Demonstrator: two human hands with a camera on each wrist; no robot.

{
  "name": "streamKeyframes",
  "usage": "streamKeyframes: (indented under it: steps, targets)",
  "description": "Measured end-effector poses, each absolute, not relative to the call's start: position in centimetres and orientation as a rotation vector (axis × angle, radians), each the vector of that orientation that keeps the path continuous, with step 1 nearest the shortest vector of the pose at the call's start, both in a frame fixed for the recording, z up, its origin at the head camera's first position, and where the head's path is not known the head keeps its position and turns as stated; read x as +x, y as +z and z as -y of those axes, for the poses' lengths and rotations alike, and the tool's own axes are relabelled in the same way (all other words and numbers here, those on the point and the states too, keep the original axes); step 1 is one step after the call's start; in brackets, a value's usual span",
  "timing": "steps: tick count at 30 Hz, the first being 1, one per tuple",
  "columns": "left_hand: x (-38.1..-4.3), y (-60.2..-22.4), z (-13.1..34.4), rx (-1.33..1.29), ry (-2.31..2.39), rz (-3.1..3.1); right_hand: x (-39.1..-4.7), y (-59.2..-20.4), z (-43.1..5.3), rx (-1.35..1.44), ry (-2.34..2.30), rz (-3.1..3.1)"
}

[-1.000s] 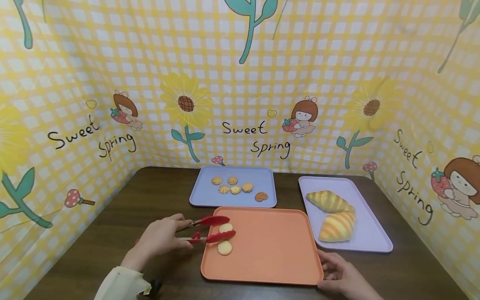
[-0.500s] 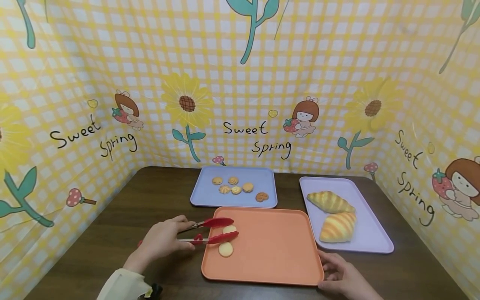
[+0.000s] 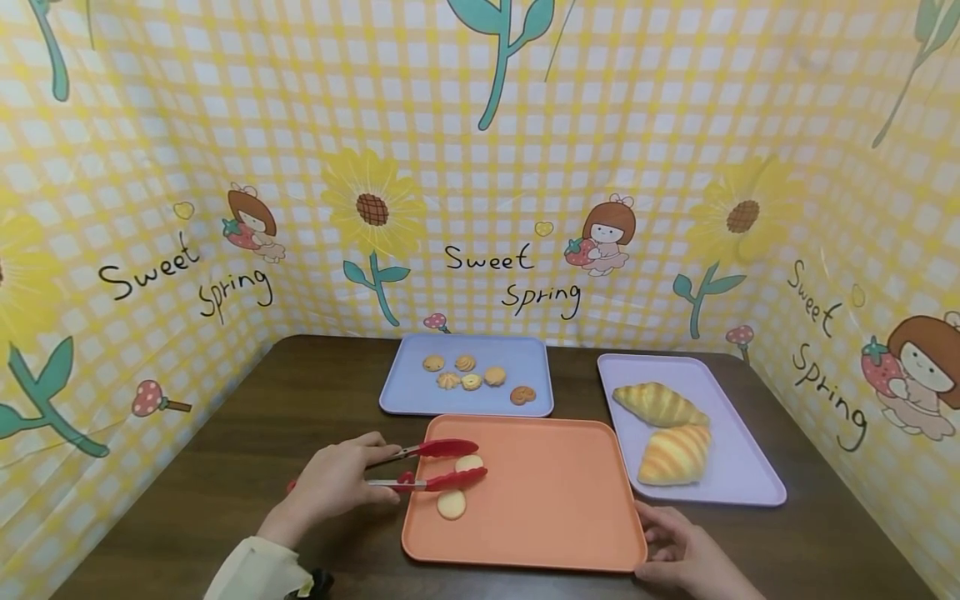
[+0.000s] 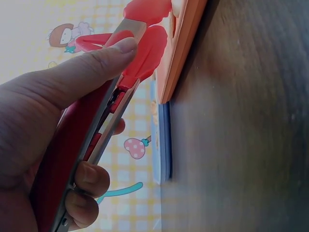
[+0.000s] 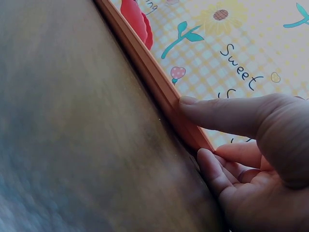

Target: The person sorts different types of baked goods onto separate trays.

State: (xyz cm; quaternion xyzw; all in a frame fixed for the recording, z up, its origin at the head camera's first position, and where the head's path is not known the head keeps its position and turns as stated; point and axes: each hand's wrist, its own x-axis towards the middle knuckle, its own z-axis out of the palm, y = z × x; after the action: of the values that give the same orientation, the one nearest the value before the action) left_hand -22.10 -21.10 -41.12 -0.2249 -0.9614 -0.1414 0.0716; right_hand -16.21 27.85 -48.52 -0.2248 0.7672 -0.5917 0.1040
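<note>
My left hand grips red-tipped kitchen tongs over the left side of the orange tray. One pale round cookie lies between the tong tips, partly covered by the nearer one. Just in front of the tongs, a second pale cookie rests on the tray. The left wrist view shows the thumb along one arm of the tongs and fingers curled round the other. My right hand holds the tray's front right corner; in the right wrist view its thumb presses the tray edge.
Behind the orange tray, a blue tray bears several small cookies. To the right, a lilac tray carries a croissant and a striped bread roll. A checked cloth encloses the dark wooden table.
My left hand and the tongs have shifted a little to the right over the orange tray, and the cookie between the tips has moved with them. My right hand stays at the tray's corner.
</note>
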Motion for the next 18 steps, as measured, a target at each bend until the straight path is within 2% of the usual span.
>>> streamKeyframes:
  steps: [9,18]
  targets:
    - [-22.13,-41.01,20.78,-0.683,-0.425,2.878,-16.24,-48.47,-27.75,-0.591,-1.728,-2.267]
    - [-22.04,-40.46,20.56,-0.612,-0.42,2.919,-16.19,-48.4,-27.73,-0.644,-1.711,-2.328]
